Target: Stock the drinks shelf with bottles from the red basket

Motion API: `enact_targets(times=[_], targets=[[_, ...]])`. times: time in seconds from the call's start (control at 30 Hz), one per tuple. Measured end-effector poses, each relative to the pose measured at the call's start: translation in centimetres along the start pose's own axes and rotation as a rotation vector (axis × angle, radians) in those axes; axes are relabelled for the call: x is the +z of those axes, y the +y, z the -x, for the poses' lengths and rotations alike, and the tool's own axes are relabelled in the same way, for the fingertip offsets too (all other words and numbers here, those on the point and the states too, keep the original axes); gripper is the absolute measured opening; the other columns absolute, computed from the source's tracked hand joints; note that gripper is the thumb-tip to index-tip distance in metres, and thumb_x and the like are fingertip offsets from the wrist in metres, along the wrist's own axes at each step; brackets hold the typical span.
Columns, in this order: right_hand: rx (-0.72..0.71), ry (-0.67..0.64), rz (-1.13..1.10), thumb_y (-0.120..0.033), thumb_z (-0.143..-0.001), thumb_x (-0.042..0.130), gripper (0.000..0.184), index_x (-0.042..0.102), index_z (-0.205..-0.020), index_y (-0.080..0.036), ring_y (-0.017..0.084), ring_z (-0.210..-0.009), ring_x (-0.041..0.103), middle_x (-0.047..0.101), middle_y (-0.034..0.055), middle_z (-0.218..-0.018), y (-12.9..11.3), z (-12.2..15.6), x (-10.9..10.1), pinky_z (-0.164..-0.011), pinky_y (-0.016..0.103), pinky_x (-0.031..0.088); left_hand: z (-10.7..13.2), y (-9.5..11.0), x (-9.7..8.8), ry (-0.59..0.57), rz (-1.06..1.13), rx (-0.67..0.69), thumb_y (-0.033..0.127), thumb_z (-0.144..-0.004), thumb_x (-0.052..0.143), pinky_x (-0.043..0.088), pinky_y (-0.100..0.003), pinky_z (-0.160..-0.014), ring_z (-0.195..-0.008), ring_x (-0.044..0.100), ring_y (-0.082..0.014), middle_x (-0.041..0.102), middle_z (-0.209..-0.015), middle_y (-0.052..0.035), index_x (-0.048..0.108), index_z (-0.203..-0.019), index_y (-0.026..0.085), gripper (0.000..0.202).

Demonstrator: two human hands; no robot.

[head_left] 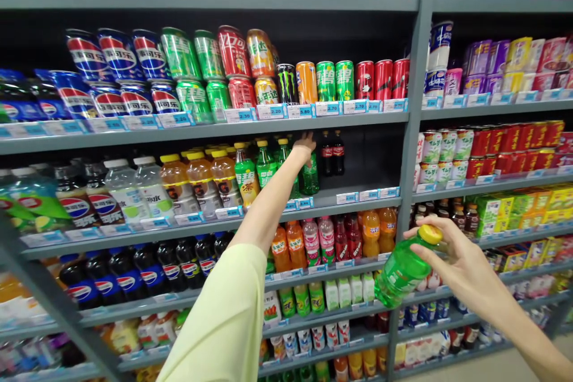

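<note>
My left hand reaches far into the second shelf and closes over the top of a green bottle standing there. My left arm wears a pale yellow sleeve. My right hand is nearer to me on the right, wrapped round the neck of a green bottle with a yellow cap, which is tilted with its cap up and to the right. Other green bottles with yellow caps stand just left of my left hand.
Grey shelves run across the view. Cans fill the top row, Pepsi and orange drink bottles the left, two cola bottles stand right of my left hand. A grey upright post divides off shelves of boxed goods.
</note>
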State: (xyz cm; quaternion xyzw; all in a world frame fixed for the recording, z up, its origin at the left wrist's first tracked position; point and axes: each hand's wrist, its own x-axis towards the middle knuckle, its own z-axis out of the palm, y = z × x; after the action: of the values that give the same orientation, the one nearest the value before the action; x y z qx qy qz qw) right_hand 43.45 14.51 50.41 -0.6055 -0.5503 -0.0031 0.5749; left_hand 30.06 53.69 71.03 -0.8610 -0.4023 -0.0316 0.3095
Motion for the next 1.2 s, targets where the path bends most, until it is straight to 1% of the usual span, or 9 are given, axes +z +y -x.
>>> enact_targets(times=[0.17,0.27,0.37,0.47,0.6,0.73,0.93,1.03,1.2], targets=[[0.020,-0.029,0.000,-0.058,-0.093,0.070,0.044,0.061,-0.123,-0.027,0.027,-0.100,0.078,0.080,0.0092,-0.117,-0.4,0.0,0.2,-0.073,0.031,0.068,2.3,-0.5,-0.9,0.081,-0.028,0.062,0.037,-0.072,0.095,0.038,-0.046,-0.125,-0.160,0.025,-0.0382,0.024,-0.174,-0.0194,0.047,-0.159,0.016,0.102],[0.062,-0.070,-0.019,-0.060,-0.094,0.069,0.046,0.058,-0.124,-0.028,0.025,-0.093,0.077,0.078,0.0101,-0.123,-0.5,0.2,0.6,-0.061,0.028,0.065,4.8,-1.5,-1.9,0.183,-0.034,0.085,0.047,-0.073,0.093,0.043,-0.043,-0.119,-0.148,0.045,-0.0374,0.042,-0.164,-0.0211,0.055,-0.151,0.016,0.092],[0.068,-0.096,-0.023,-0.062,-0.094,0.069,0.047,0.057,-0.125,-0.029,0.025,-0.099,0.076,0.077,0.0095,-0.123,-0.6,0.3,1.1,-0.064,0.028,0.065,7.4,-3.1,-2.4,0.200,-0.040,0.081,0.056,-0.073,0.091,0.049,-0.041,-0.111,-0.133,0.058,-0.0366,0.056,-0.149,-0.0217,0.056,-0.147,0.013,0.092],[0.036,-0.098,-0.033,-0.063,-0.092,0.070,0.047,0.058,-0.123,-0.029,0.027,-0.109,0.075,0.078,0.0090,-0.119,-0.7,0.3,1.9,-0.077,0.032,0.066,9.8,-4.5,-2.0,0.172,-0.069,0.081,0.055,-0.073,0.091,0.047,-0.042,-0.112,-0.134,0.055,-0.0379,0.055,-0.147,-0.0242,0.054,-0.145,0.007,0.094],[0.035,-0.126,-0.056,-0.061,-0.092,0.071,0.046,0.058,-0.123,-0.029,0.028,-0.108,0.075,0.078,0.0099,-0.119,-1.1,0.3,3.1,-0.078,0.033,0.066,11.6,-5.0,-0.5,0.201,-0.072,0.079,0.046,-0.070,0.094,0.046,-0.041,-0.116,-0.143,0.046,-0.0393,0.044,-0.156,-0.0283,0.049,-0.147,0.002,0.099],[0.046,-0.154,-0.071,-0.058,-0.093,0.071,0.045,0.057,-0.123,-0.028,0.027,-0.104,0.075,0.078,0.0100,-0.117,-1.8,0.6,4.0,-0.079,0.035,0.066,11.2,-5.1,1.2,0.240,-0.056,0.082,0.041,-0.066,0.097,0.043,-0.041,-0.120,-0.150,0.038,-0.0428,0.040,-0.158,-0.0317,0.049,-0.145,-0.001,0.101],[0.081,-0.170,-0.093,-0.055,-0.093,0.072,0.041,0.055,-0.123,-0.031,0.026,-0.109,0.073,0.077,0.0096,-0.122,-2.6,1.5,4.4,-0.083,0.033,0.062,8.3,-6.0,2.7,0.276,0.043,0.095,0.041,-0.060,0.100,0.040,-0.048,-0.124,-0.152,0.033,-0.0492,0.036,-0.160,-0.0310,0.058,-0.137,0.001,0.096],[0.102,-0.175,-0.089,-0.055,-0.093,0.072,0.042,0.055,-0.123,-0.031,0.026,-0.109,0.073,0.077,0.0092,-0.121,-2.9,2.1,4.0,-0.084,0.033,0.063,6.8,-6.8,3.3,0.256,0.126,0.110,0.050,-0.056,0.100,0.036,-0.051,-0.126,-0.154,0.027,-0.0530,0.029,-0.164,-0.0290,0.060,-0.137,0.003,0.102],[0.113,-0.140,0.001,-0.056,-0.093,0.072,0.042,0.056,-0.122,-0.031,0.027,-0.111,0.074,0.079,0.0093,-0.120,-3.3,2.7,3.4,-0.083,0.032,0.063,4.6,-8.5,5.1,0.268,0.228,0.197,0.071,-0.058,0.091,0.018,-0.054,-0.132,-0.157,0.015,-0.0539,0.018,-0.169,-0.0251,0.054,-0.144,0.004,0.115]])
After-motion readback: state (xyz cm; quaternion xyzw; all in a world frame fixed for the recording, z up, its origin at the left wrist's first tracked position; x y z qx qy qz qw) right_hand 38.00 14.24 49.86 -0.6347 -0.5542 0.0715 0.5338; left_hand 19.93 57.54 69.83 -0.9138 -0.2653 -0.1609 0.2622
